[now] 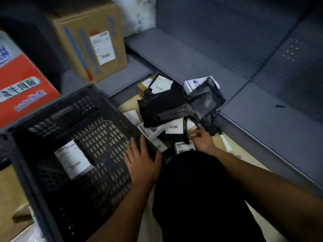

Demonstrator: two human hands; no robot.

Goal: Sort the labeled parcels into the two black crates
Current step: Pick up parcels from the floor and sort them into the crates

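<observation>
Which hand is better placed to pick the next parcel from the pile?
The right hand: it is at the pile, fingers among parcels. The left hand rests flat on the black crate.

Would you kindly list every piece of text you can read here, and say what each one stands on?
"牛肉面": on the red carton at the left; the blue characters below it are blurred.
Shipping label on the brown cardboard box: too blurred to read.
White label on the parcel in the black crate: too blurred.
Labels and a barcode on the parcel pile: too small and blurred.
</observation>
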